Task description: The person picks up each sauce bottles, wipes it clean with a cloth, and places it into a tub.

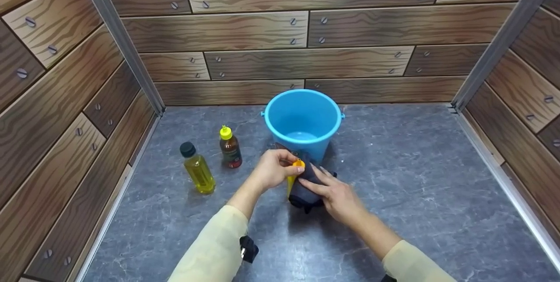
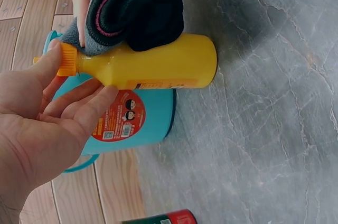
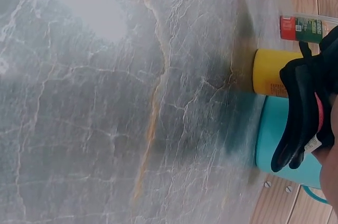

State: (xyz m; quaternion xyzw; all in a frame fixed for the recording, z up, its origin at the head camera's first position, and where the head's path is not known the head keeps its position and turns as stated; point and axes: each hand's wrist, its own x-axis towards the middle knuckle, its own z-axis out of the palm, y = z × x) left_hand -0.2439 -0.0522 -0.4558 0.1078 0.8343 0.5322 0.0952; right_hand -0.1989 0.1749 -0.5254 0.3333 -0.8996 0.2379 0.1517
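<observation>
A yellow squeeze bottle (image 2: 158, 68) stands upright on the floor in front of a blue bucket (image 1: 302, 140). My left hand (image 1: 272, 170) pinches its orange cap (image 2: 68, 60) between thumb and fingers, with other fingertips beside the neck. My right hand (image 1: 343, 196) holds a folded dark cloth (image 1: 305, 191) against the bottle's side near the shoulder. The cloth (image 3: 301, 110) has grey and black layers, pink trim and a small white tag. Two right fingers stretch over it in the head view; the thumb is hidden there.
To the left stand a brown sauce bottle (image 1: 231, 151) with a yellow cap and an oil bottle (image 1: 199, 172) with a dark cap. Wood-patterned walls (image 1: 258, 30) enclose the grey marbled floor (image 1: 407, 155) at the back and both sides.
</observation>
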